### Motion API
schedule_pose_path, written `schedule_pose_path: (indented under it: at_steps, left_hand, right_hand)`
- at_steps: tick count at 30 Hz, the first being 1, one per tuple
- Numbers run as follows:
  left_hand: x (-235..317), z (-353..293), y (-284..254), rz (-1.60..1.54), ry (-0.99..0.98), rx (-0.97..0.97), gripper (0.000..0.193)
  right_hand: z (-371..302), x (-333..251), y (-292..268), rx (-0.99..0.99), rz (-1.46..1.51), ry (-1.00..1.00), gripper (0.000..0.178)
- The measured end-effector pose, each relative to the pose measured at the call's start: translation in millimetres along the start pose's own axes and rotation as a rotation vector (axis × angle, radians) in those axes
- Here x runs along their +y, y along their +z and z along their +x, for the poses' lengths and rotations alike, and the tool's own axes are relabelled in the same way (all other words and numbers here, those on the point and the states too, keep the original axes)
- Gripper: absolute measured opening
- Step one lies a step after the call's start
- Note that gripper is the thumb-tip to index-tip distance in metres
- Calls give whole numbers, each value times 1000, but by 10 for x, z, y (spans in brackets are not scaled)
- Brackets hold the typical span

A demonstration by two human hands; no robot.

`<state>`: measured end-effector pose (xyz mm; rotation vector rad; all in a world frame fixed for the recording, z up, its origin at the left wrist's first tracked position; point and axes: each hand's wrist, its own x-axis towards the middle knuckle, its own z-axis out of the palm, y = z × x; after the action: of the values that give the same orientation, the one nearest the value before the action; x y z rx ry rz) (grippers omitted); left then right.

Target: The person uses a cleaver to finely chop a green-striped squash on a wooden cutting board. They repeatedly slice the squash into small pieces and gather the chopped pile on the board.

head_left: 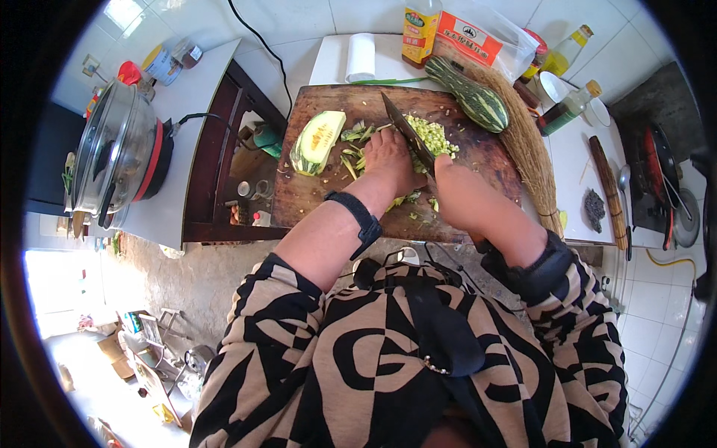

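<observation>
A large kitchen knife [408, 133] is in my right hand [461, 187], its dark blade slanting away to the far left over the wooden cutting board [478, 168]. My left hand [388, 160] is pressed down just left of the blade, fingers bunched over green-skinned squash strips [352, 158]; what lies under the palm is hidden. Small pale green diced pieces [432, 136] are heaped to the right of the blade. On the board's left lies a cut half of squash [317, 142], its yellow seedy inside facing up. A whole striped green squash [470, 95] rests at the board's far right.
A straw whisk broom [523, 142] lies along the board's right edge. Behind stand a yellow-labelled bottle [422, 33], a white roll [361, 56] and a plastic bag [478, 37]. An electric pot [116, 149] sits on the left table; a wok [657, 168] is far right.
</observation>
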<state>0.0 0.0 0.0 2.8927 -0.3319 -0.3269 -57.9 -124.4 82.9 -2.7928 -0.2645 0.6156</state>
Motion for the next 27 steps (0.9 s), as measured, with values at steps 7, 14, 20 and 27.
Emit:
schedule_pose_path:
  at_steps: [7, 14, 20, 27]
  left_hand:
    - [-89, 27, 106, -51, 46, 113, 95]
    - [-101, -56, 114, -37, 67, 116, 105]
    - [-82, -68, 72, -7, 50, 105, 98]
    - [-90, -41, 74, -28, 68, 95, 87]
  right_hand:
    - [173, 25, 218, 127, 65, 22, 26]
    - [-129, 48, 5, 146, 8, 43, 27]
    - [-292, -32, -91, 7, -41, 13, 27]
    - [-14, 22, 36, 19, -11, -52, 26]
